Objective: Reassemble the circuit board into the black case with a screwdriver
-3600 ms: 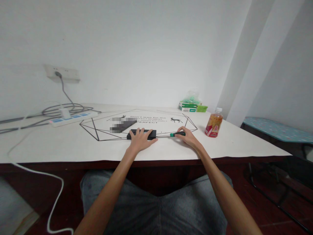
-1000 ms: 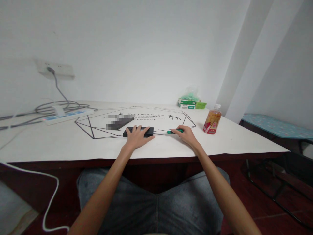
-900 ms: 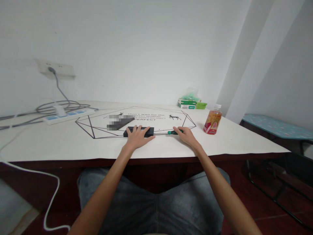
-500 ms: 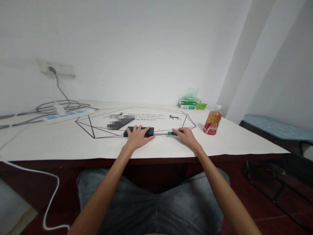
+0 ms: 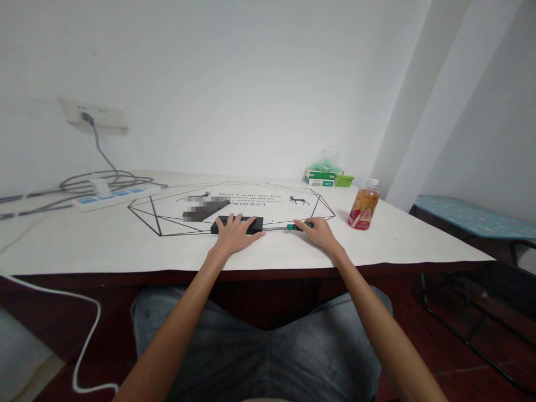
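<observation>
While left hand [image 5: 235, 235] lies flat on black box [image 5: 237, 224], right hand [image 5: 318, 231] grips screwdriver [image 5: 293, 227] (green-handled).

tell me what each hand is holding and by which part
Right hand grips the screwdriver by its green handle. Left hand lies flat on the black box, holding nothing.

Both forearms reach forward, left hand [image 5: 235, 237] lying flat with fingers spread, right hand [image 5: 318, 232] seemingly curled in a loose grip.
</observation>
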Motion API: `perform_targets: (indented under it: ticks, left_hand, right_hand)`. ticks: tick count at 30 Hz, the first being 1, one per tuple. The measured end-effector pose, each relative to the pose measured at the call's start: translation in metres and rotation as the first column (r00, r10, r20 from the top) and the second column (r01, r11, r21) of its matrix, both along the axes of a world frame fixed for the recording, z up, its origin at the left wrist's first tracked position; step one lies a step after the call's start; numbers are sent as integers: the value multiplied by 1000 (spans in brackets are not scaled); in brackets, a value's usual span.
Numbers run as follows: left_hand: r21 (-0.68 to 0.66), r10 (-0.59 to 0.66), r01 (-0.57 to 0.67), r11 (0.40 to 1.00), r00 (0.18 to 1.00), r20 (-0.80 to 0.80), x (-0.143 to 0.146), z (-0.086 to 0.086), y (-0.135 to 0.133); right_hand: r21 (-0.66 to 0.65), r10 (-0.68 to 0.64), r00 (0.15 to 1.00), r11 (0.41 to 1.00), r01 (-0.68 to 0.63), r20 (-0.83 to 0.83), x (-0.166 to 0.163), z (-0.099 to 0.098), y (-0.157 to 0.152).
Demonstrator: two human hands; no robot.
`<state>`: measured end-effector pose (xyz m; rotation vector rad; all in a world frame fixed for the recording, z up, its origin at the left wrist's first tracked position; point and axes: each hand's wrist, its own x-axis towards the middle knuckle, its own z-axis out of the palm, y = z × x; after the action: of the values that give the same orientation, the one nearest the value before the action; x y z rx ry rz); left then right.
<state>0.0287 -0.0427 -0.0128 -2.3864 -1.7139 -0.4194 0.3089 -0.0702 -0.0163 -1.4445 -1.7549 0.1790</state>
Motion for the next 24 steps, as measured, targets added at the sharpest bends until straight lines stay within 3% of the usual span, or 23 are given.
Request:
perform_targets:
  ticks: [4, 9, 14, 24]
  left_hand:
    - [4, -2, 2, 1000, 1000, -15, 0, 1, -1]
    - [-9, 2, -2, 1000, 1000, -18, 0, 2, -2]
    - [-16, -4, 4, 1000, 1000, -14, 0, 3, -2]
    - [-20, -2, 2, 1000, 1000, -10, 0, 2, -1]
  right_hand:
    - [19, 138, 977, 990, -136, -161, -2, 1, -4]
    - [-53, 165, 924, 979, -195, -345, -3, 2, -6]
    - [36, 234, 910, 971, -236, -343, -1, 2, -3]
    - [-47, 234, 901, 962, -269, -366, -1, -1, -4]
